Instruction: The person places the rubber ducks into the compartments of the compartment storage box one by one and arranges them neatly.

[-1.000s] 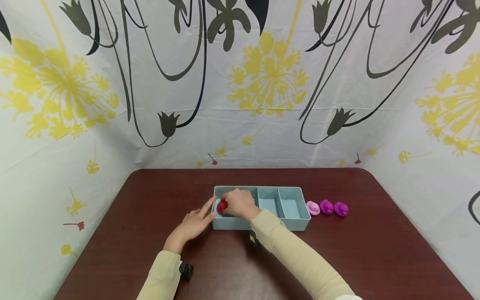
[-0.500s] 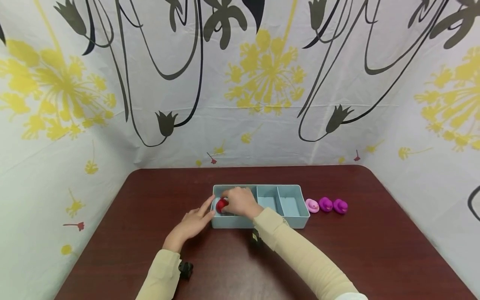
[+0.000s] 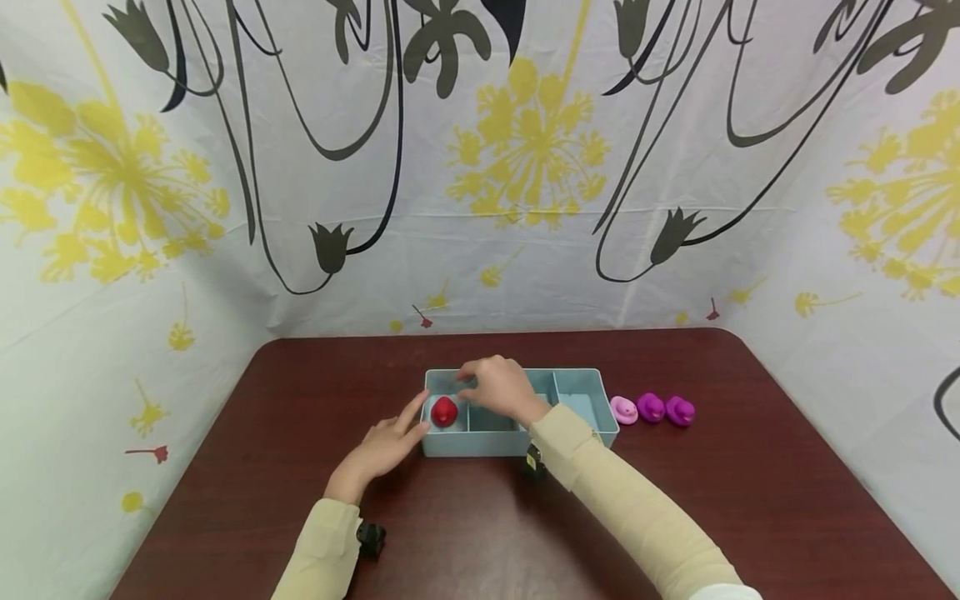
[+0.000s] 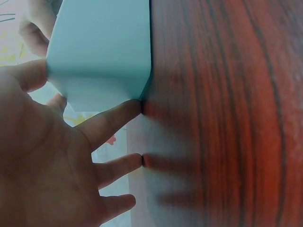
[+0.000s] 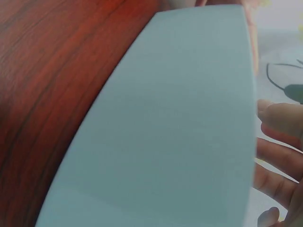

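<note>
A red rubber duck (image 3: 444, 412) sits in the leftmost compartment of a light blue divided tray (image 3: 480, 445). My left hand (image 3: 386, 450) has its fingers spread at the tray's left end. In the left wrist view, the thumb and a finger of this hand (image 4: 42, 146) touch the end wall of the tray (image 4: 104, 38). Over the compartments just right of the duck is my right hand (image 3: 498, 387), fingers slightly bent and holding nothing. The right wrist view shows its fingers (image 5: 279, 153) beyond the tray's long wall (image 5: 175, 118).
Beside the tray's right end stand a light pink rubber duck (image 3: 624, 410) and two purple rubber ducks (image 3: 651, 407), in a row. All rest on a dark red-brown wooden table (image 3: 337, 367). A white cloth with a plant print (image 3: 420, 183) hangs behind.
My right hand has let go of the red duck and moved up and to the right, away from it. The duck stays in the left compartment. My left hand has kept its place.
</note>
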The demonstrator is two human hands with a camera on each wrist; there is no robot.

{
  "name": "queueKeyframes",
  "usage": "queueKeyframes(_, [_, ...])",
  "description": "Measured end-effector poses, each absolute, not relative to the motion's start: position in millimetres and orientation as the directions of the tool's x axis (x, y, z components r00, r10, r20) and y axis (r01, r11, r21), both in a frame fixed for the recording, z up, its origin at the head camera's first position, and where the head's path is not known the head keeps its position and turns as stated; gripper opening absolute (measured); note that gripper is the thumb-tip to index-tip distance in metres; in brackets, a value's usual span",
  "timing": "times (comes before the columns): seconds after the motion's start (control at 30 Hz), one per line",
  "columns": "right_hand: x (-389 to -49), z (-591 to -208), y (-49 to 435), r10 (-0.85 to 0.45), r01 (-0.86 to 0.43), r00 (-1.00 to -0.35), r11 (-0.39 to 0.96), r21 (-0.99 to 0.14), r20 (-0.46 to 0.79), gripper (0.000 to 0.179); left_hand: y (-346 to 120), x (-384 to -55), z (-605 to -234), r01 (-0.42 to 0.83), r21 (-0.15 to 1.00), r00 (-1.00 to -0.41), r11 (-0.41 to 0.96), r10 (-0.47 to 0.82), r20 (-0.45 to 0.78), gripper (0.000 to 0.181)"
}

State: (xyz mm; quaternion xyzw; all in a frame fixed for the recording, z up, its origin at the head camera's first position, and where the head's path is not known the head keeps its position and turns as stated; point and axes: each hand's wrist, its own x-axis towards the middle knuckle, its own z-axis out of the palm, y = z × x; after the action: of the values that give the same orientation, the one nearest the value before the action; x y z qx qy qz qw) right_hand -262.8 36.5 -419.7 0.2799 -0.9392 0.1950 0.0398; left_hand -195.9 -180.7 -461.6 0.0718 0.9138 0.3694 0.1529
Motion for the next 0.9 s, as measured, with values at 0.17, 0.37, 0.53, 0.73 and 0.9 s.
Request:
queueKeyframes(0.17, [-263.7, -412.2, 50.5, -0.480, -0.511, -0.859, 0.772, -0.378, 0.181, 0.027, -180.0, -196.5, -463.1, 0.015, 0.695, -0.945, 0.719, 0.238, -0.225, 0.061])
queueKeyframes(0.37, [-264.3, -405.2, 70.2, -0.434, -0.468, -0.883, 0.784, -0.408, 0.179, 0.026, -181.5, -196.7, -465.1, 0.027, 0.696, -0.945, 0.717, 0.246, -0.217, 0.061])
queueKeyframes(0.53, [-265.4, -399.4, 87.0, -0.424, -0.469, -0.883, 0.787, -0.400, 0.201, 0.024, -183.6, -197.2, -463.8, 0.027, 0.702, -0.944, 0.712, 0.249, -0.216, 0.061])
queueKeyframes(0.73, [-265.9, -396.3, 106.2, -0.389, -0.433, -0.901, 0.802, -0.412, 0.191, 0.023, -183.2, -198.9, -461.3, 0.023, 0.698, -0.944, 0.716, 0.245, -0.220, 0.061])
queueKeyframes(0.9, [-262.1, -396.5, 119.8, -0.353, -0.392, -0.920, 0.815, -0.426, 0.172, 0.024, -181.8, -197.3, -462.2, 0.010, 0.695, -0.943, 0.719, 0.239, -0.233, 0.061])
